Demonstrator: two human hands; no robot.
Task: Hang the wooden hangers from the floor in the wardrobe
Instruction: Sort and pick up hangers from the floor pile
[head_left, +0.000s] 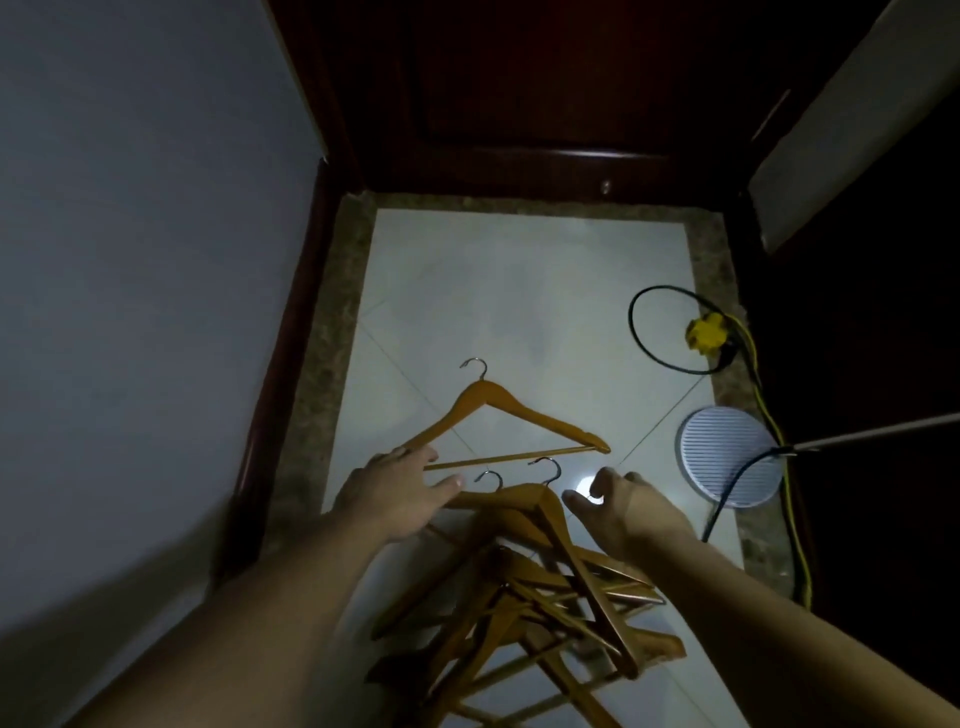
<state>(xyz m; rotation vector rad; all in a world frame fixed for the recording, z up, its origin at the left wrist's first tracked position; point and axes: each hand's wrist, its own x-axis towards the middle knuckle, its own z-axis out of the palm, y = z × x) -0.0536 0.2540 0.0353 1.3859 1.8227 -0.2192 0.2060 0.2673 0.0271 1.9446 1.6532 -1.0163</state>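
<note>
Your left hand (400, 493), fingers straight and spread, is over the left tip of the lone tan wooden hanger with a metal hook (535, 414), which lies flat on the white tiled floor (519, 286) mid-frame; contact unclear. Your right hand (634, 512), fingers loosely bent, holds nothing, just right of the heap of tan wooden hangers (524, 597) at lower centre.

Head view, steeply downward, near floor (519, 291)

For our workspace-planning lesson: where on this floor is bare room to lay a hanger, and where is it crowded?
Bare tile lies between the lone hanger and the door, and between that hanger and the black cable loop. Crowded: the hanger pile, and around the round disc.
</note>
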